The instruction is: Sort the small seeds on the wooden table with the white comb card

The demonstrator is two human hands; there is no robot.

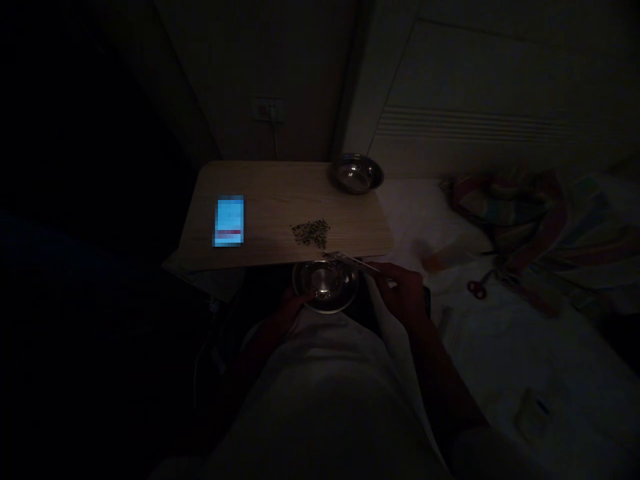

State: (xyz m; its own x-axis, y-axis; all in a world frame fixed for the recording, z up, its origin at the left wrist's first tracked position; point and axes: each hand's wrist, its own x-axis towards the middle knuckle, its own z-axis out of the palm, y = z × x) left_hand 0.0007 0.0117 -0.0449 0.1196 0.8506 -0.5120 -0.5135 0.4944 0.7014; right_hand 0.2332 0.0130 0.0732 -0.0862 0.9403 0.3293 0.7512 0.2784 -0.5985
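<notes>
the left hand clasps a shiny round metal bowl by the pale wooden tabletop; the right hand grasps a thin flat tool near small dark bits lying on top. in this gloom, i'd favour short, low strokes.

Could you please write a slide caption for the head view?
Left hand holds a bowl by the table; right hand holds a thin tool near scattered dark bits.
</notes>
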